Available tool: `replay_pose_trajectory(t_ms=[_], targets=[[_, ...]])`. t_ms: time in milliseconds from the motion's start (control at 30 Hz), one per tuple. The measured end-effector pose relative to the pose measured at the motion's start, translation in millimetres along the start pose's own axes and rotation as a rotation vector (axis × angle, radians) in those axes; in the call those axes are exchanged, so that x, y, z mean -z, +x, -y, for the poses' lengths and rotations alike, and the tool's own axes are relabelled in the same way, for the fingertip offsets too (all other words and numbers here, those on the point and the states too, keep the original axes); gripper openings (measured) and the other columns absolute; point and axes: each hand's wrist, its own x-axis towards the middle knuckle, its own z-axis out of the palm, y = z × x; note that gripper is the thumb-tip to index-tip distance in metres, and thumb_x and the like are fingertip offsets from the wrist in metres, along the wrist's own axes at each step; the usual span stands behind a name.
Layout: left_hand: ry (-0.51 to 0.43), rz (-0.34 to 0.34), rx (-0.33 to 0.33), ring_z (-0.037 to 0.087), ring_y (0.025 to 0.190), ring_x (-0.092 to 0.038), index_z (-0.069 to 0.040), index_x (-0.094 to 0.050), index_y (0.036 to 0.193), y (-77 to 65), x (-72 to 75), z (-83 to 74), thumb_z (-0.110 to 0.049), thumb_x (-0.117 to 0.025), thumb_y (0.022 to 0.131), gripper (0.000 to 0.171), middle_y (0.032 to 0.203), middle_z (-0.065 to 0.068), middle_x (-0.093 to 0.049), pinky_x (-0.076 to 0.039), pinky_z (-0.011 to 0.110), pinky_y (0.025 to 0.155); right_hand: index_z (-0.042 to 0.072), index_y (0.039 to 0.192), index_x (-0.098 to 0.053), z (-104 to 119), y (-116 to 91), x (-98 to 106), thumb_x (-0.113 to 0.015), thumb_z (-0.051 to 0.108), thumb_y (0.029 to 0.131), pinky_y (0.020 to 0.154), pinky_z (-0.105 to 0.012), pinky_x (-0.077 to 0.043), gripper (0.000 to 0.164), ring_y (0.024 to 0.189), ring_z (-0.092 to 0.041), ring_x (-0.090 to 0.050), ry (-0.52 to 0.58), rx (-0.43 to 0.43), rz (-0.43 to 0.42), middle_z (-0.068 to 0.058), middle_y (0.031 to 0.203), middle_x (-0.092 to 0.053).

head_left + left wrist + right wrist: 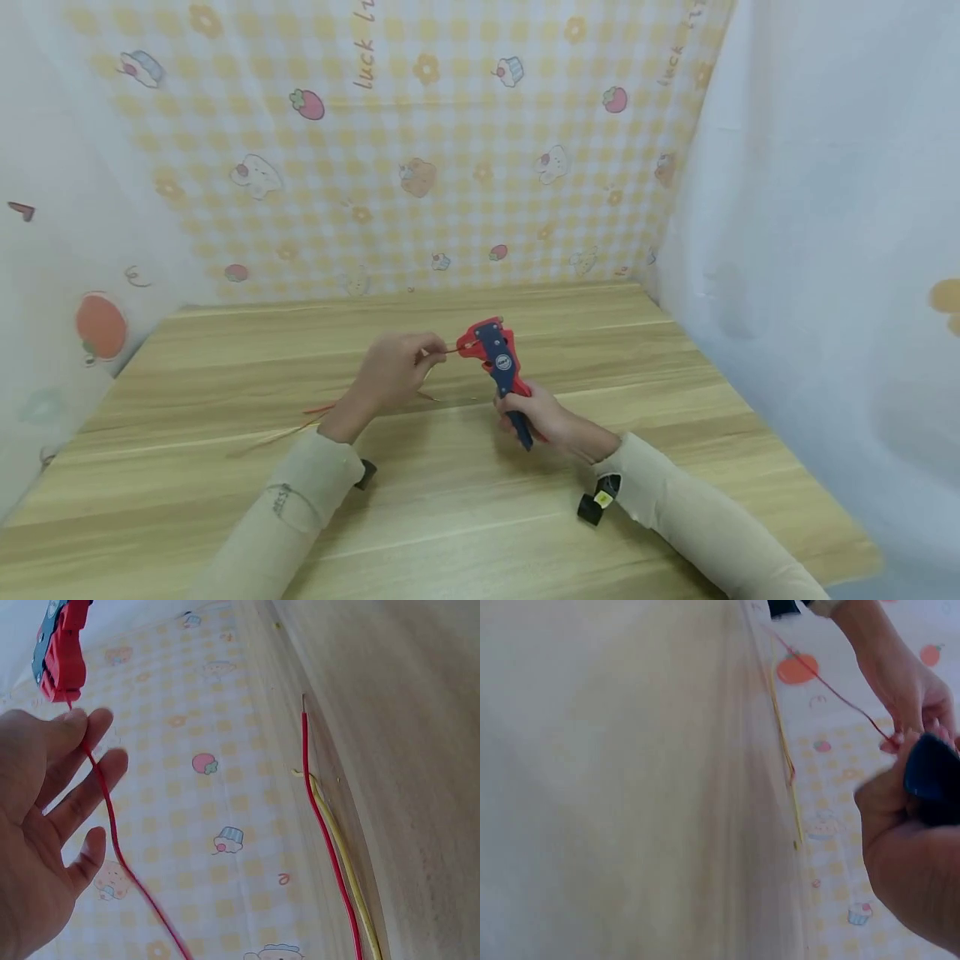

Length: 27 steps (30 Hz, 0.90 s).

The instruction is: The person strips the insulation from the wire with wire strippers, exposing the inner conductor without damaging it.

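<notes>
My left hand (397, 367) pinches a thin red wire (112, 825) between thumb and fingertips, near one end. That end runs into the red head of a wire stripper (495, 342) with dark blue side plates; its tip is hidden inside. The wire's rest trails back past the palm. Wrapped around the stripper's handles is my right hand (540, 412), holding the tool upright above the table. In the right wrist view, the dark handle (934, 780) hides part of the left fingers.
On the wooden table (450, 517) lie another red wire (307, 765) with a bare metal tip and a yellow wire (341, 847) beside it. A small yellowish scrap (474, 398) lies near the stripper. A patterned cloth (450, 167) hangs behind the table.
</notes>
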Motion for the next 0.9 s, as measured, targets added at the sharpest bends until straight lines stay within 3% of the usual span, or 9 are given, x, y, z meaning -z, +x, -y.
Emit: replay_pose_trajectory(t_ms=[167, 300, 433, 600, 900], targets=[[-0.019, 0.024, 0.044, 0.006, 0.066, -0.064, -0.017, -0.075, 0.093, -2.8, 2.7, 2.4, -0.013, -0.077, 0.087, 0.008, 0.085, -0.005, -0.075, -0.051, 0.025, 0.059, 0.003, 0.090, -0.050, -2.9, 1.3, 1.0, -0.053, 0.013, 0.088, 0.047, -0.025, -0.046, 0.010, 0.056, -0.013, -0.051, 0.011, 0.023, 0.031, -0.003, 0.066, -0.054], [-0.031, 0.040, 0.047, 0.008, 0.069, -0.067, -0.018, -0.074, 0.095, -2.3, 4.4, 5.2, -0.014, -0.075, 0.089, 0.006, 0.088, -0.004, -0.075, -0.052, 0.027, 0.061, 0.000, 0.107, -0.049, -2.6, 0.3, 4.6, -0.050, 0.007, 0.087, 0.065, -0.032, -0.056, 0.021, 0.071, -0.016, -0.062, 0.101, 0.032, 0.082, -0.007, 0.085, -0.061], [-0.016, 0.053, 0.067, 0.010, 0.069, -0.067, -0.017, -0.074, 0.095, -2.6, 7.7, 10.7, -0.016, -0.073, 0.091, 0.004, 0.090, -0.003, -0.075, -0.052, 0.029, 0.060, -0.002, 0.118, -0.050, -0.3, -0.3, 9.3, -0.047, 0.004, 0.088, 0.084, -0.041, -0.055, 0.032, 0.087, -0.019, -0.066, 0.170, 0.068, 0.159, -0.008, 0.098, -0.064], [0.005, 0.087, 0.103, 0.010, 0.068, -0.066, -0.015, -0.074, 0.095, -5.4, 11.8, 19.5, -0.017, -0.073, 0.091, 0.004, 0.088, -0.003, -0.075, -0.051, 0.031, 0.059, -0.002, 0.116, -0.057, 1.8, -0.8, 14.8, -0.044, 0.005, 0.089, 0.081, -0.041, -0.056, 0.031, 0.086, -0.018, -0.068, 0.181, 0.098, 0.188, -0.007, 0.093, -0.068], [0.013, 0.208, 0.170, 0.009, 0.069, -0.065, -0.016, -0.076, 0.093, -10.1, 7.4, 32.5, -0.018, -0.074, 0.090, 0.004, 0.088, -0.003, -0.074, -0.052, 0.031, 0.062, -0.006, 0.124, -0.049, 0.8, -0.8, 16.0, -0.042, 0.006, 0.092, 0.082, -0.046, -0.056, 0.035, 0.087, -0.022, -0.068, 0.197, 0.053, 0.183, -0.009, 0.096, -0.069]])
